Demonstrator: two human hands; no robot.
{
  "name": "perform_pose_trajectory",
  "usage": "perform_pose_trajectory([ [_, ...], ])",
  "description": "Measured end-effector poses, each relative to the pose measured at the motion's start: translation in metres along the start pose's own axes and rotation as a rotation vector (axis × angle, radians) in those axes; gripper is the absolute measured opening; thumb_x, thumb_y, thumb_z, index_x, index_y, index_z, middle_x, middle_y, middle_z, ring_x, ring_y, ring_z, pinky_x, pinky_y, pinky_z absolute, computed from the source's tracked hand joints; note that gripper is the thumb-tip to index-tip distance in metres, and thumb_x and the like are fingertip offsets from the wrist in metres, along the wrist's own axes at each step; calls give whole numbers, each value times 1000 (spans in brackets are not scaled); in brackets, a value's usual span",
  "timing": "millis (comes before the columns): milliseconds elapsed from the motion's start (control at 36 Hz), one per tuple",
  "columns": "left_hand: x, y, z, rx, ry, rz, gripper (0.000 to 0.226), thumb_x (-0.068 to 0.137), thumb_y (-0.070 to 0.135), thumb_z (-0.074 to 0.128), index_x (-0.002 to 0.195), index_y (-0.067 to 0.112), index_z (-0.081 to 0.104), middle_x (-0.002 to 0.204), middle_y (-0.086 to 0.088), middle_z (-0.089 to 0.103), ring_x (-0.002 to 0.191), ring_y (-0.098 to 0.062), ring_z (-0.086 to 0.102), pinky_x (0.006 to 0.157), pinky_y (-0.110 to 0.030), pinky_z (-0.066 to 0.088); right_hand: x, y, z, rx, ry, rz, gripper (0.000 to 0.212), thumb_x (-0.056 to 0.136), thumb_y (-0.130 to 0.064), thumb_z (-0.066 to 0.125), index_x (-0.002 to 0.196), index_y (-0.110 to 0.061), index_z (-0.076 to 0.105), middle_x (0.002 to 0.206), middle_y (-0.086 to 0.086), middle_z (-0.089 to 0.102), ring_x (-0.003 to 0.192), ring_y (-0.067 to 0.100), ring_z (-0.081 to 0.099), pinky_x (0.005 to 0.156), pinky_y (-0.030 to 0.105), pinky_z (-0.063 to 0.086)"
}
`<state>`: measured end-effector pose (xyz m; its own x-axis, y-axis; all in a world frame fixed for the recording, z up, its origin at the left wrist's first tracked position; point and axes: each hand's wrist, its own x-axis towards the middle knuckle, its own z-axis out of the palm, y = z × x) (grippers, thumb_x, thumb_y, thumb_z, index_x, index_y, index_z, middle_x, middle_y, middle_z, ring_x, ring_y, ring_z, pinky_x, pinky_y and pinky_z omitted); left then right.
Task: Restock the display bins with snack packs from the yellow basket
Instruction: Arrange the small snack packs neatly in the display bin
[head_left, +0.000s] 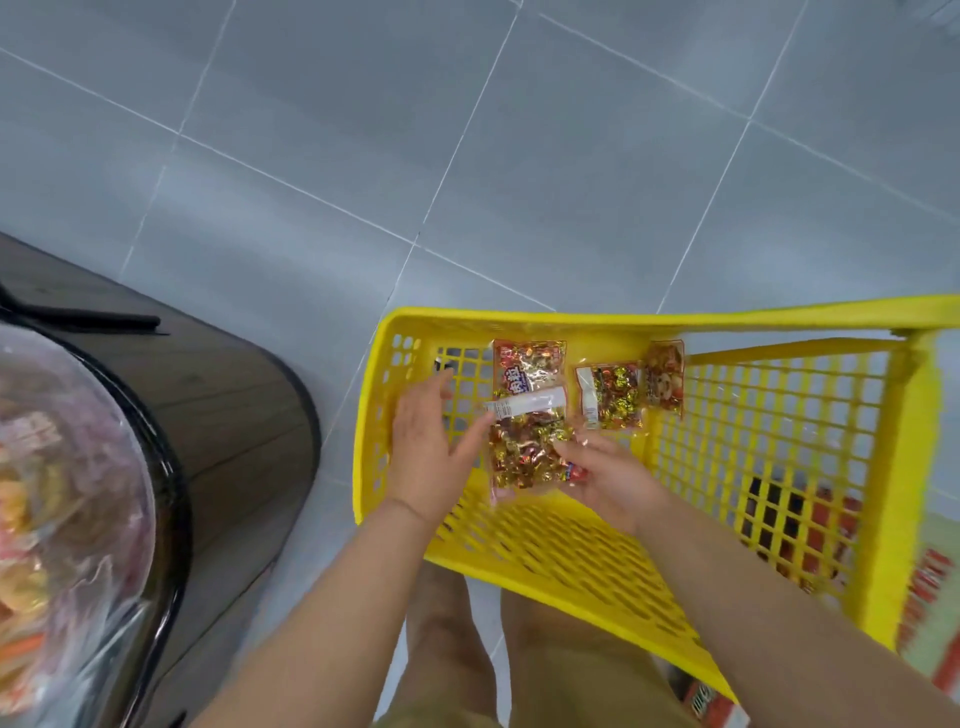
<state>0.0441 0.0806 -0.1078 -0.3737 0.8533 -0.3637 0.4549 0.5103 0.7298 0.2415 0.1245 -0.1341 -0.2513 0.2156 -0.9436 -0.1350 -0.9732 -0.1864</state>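
Head view, right hand (608, 480) gripping snack pack (527, 449), left hand (428, 452) straight-fingered beside

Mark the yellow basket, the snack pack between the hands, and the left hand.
yellow basket (571, 325): head view, far rim.
snack pack (524, 447): head view, middle of the wrapper.
left hand (426, 457): head view, back of the hand.

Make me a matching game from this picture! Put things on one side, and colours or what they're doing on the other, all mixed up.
Things:
1 basket
2 floor
3 left hand
4 right hand

Colours or states:
A grey
B pinches a candy pack
C yellow
D open, gripping nothing

Pairs: 1-C, 2-A, 3-D, 4-B
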Motion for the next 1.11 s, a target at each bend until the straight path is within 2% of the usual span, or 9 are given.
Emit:
perform_pose_trajectory([
  [56,-6,11,14,-283,-134,-304,75,80,27,77,140,24,32,102,7,52,92,3,53,81,-11,42,-7,1,-6,44,-23,63,70,67,-9,70,132,-1,46,127,18,57,98,27,65,62,33,57],
  [167,-8,12,35,-683,-393,-810,43,82,20,75,121,13,59,93,5,73,86,-11,69,69,-24,53,-5,5,-12,-59,-41,83,68,67,-16,72,130,-1,49,119,17,63,97,25,65,74,35,54],
  [333,-4,-9,44,-541,-245,-785,12,84,20,74,92,25,67,63,18,65,54,2,56,56,-27,39,37,13,-30,-399,339,-39,32,94,-26,57,121,-10,58,119,9,63,96,20,59,84,32,47],
  [444,1,-26,39,-474,-152,-823,13,82,17,75,88,24,66,84,0,70,84,-20,63,79,-37,49,70,22,-50,-810,515,72,64,86,-24,67,141,-10,38,144,9,41,125,26,46,97,32,39],
  [556,3,-42,32,-390,-52,-770,13,83,19,74,85,28,66,70,8,60,64,-10,51,59,-26,39,91,30,-51,-933,514,122,81,81,-39,71,143,-7,31,147,12,37,131,30,40,101,35,38],
  [667,3,-48,28,-347,-11,-762,24,83,21,75,101,23,60,86,9,64,77,-5,57,61,-23,41,101,36,-51,-1060,548,129,82,78,-49,69,137,-2,37,139,16,44,128,33,43,102,40,40],
  [806,-1,-50,32,-364,2,-743,25,86,23,72,108,21,60,94,7,65,84,-5,58,67,-24,44,105,37,-50,-1079,454,124,55,81,-53,65,98,0,59,104,14,59,100,29,56,82,35,46],
  [944,-3,-52,36,-330,60,-742,21,88,25,69,106,21,58,87,11,60,78,-1,54,60,-21,39,94,36,-49,-929,383,17,25,90,-29,61,78,-16,44,76,1,47,66,15,44,55,28,34],
  [1111,0,-51,41,-257,6,-841,21,89,24,67,104,24,53,85,8,56,73,-5,50,50,-20,34,56,18,-62,-482,179,89,24,85,3,64,80,-13,46,77,8,54,66,19,57,64,33,50],
])
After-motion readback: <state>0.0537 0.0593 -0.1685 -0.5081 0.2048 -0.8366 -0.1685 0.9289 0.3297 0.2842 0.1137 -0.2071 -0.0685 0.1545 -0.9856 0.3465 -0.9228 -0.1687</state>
